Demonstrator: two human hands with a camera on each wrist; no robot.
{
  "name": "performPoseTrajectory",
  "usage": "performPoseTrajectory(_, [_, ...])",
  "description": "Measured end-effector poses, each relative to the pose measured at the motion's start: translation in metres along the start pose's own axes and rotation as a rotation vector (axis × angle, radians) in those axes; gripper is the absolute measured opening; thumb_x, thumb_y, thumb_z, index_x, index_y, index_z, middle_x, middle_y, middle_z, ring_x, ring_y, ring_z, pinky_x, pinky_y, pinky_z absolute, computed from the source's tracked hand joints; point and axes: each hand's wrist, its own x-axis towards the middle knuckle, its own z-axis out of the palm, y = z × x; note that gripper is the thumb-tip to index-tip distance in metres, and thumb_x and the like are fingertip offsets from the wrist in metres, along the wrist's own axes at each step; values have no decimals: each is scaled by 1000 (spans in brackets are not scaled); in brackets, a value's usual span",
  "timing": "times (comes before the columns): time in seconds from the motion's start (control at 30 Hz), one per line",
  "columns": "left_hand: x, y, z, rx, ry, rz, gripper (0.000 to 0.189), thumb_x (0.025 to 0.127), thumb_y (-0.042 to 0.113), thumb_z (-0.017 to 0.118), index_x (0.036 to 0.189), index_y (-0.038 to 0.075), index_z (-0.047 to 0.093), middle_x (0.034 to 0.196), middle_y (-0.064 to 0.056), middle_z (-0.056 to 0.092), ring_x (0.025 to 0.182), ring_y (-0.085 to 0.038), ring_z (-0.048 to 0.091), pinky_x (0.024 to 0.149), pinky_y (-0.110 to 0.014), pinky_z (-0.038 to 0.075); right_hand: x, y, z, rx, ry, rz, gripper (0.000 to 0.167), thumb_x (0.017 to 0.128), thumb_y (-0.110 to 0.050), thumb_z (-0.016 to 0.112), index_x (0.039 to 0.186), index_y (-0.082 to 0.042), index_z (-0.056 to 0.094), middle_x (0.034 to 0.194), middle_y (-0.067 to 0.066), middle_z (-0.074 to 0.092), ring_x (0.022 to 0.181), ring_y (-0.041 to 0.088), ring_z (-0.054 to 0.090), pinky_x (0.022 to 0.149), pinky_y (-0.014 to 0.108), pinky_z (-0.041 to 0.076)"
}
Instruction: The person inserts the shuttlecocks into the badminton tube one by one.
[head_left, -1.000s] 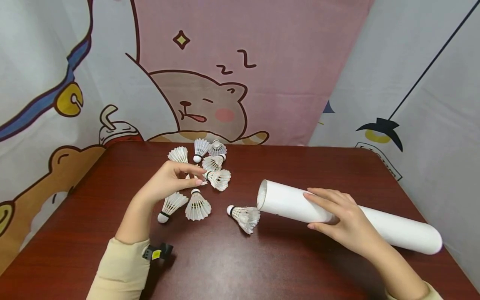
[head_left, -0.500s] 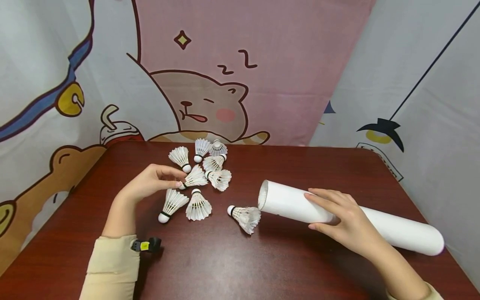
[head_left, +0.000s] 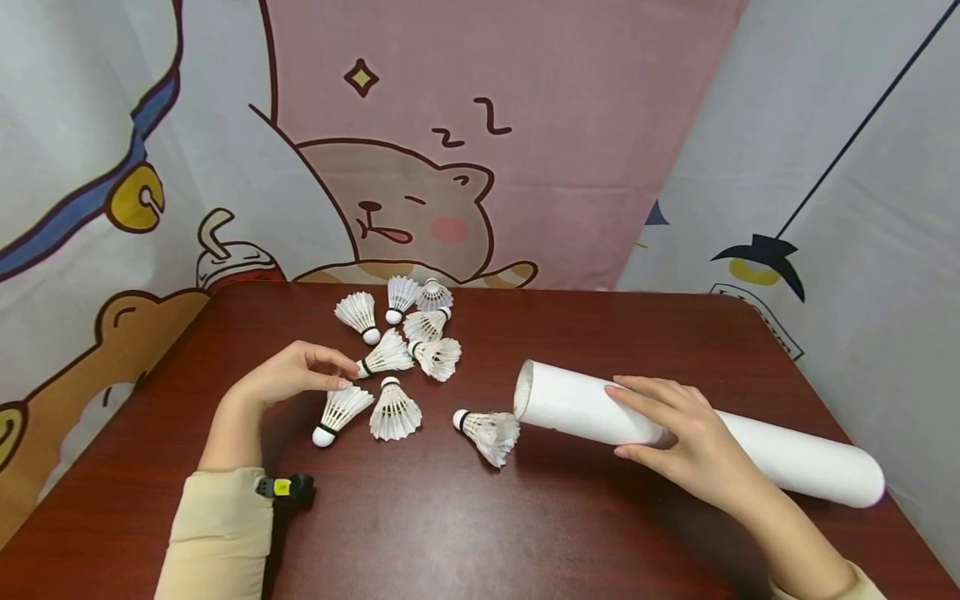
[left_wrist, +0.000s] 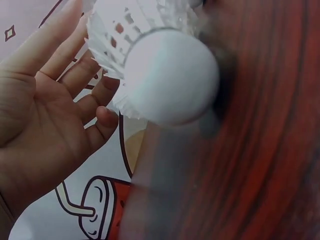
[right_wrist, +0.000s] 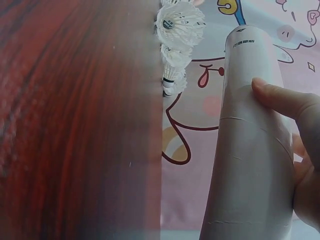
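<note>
Left hand (head_left: 288, 372): fingers slightly parted beside a shuttlecock (head_left: 388, 353) lying on the surface (head_left: 450, 533), contact unclear. Right hand (head_left: 684, 429): fingers curled round the white tube (head_left: 573, 406), presumably to steady it with its open end towards the other shuttlecocks (head_left: 396, 413)

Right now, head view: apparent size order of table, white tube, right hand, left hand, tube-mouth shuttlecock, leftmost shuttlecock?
1. Table
2. White tube
3. Right hand
4. Left hand
5. Tube-mouth shuttlecock and leftmost shuttlecock: too alike to rank against each other.
</note>
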Motion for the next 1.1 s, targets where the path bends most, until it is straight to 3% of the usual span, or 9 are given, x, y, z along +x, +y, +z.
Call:
performPoseTrajectory(0.3, [-2, -7, -1, 12, -5, -8, 22, 83, 12, 74, 100, -2, 73, 98, -9, 69, 96, -18, 59, 85, -29, 45, 1, 1, 2, -2, -3, -4, 75, 64, -19, 88, 133, -17, 59, 133, 4, 55, 112, 19, 48, 84, 31, 32])
performPoseTrajectory(0.47, [-4, -11, -2, -2, 15, -18, 15, 83, 11, 75, 93, 0, 74, 89, -7, 69, 86, -16, 60, 77, -28, 47, 1, 1, 2, -6, 2, -10, 76, 63, -18, 89, 133, -17, 59, 133, 4, 55, 111, 19, 48, 82, 31, 33])
performPoseTrajectory(0.7, [-8, -14, -4, -19, 89, -11, 12, 82, 7, 74, 89, -3, 73, 81, -4, 69, 76, -13, 59, 70, -28, 47, 1, 0, 2, -7, 1, -11, 75, 64, -20, 88, 133, -17, 59, 133, 3, 55, 111, 19, 50, 84, 32, 32])
performPoseTrajectory(0.83, [-8, -13, -3, -51, 151, 32, 7, 83, -2, 71, 88, -6, 72, 81, 2, 69, 77, -13, 60, 70, -27, 48, 1, 0, 2, -12, 1, -13, 74, 65, -21, 88, 133, -17, 59, 132, 3, 55, 111, 19, 50, 85, 33, 32])
performPoseTrajectory(1.1, [-5, 3, -1, -72, 227, 83, 7, 86, 0, 68, 89, -7, 68, 81, 4, 67, 77, -12, 59, 70, -26, 48, 0, 0, 1, -12, -2, -6, 74, 64, -20, 88, 133, -17, 59, 132, 5, 56, 112, 19, 51, 86, 34, 31])
